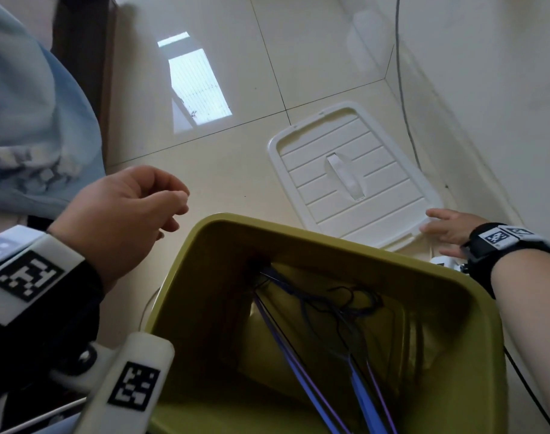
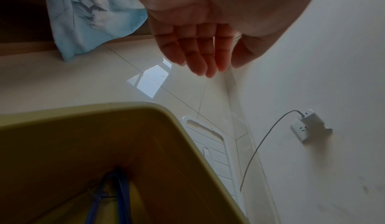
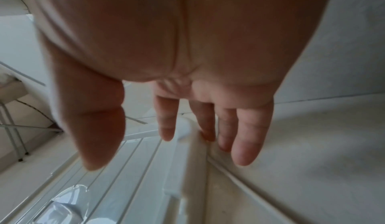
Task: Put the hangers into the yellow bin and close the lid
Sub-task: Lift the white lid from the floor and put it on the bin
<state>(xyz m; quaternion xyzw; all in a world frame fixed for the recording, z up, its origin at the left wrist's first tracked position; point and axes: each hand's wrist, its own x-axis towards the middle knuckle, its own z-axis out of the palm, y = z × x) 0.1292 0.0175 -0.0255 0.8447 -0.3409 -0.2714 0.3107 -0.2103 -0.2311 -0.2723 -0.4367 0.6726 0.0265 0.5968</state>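
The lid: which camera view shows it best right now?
The head view: the whole white lid lies flat on the floor beyond the yellow bin. The left wrist view shows only a strip; the right wrist view a blurred close-up of its edge.

Open-topped yellow plastic bin [image 1: 204, 233] on tiled floor [image 1: 223, 73]. Blue and purple wire hangers [image 1: 311, 364] inside bin. Ribbed white plastic lid [image 1: 355, 170] flat on floor beyond bin, near wall [image 1: 486, 73]. Right hand [image 1: 449, 230] at lid's near corner; left hand [image 1: 123, 214] above floor, left of bin.
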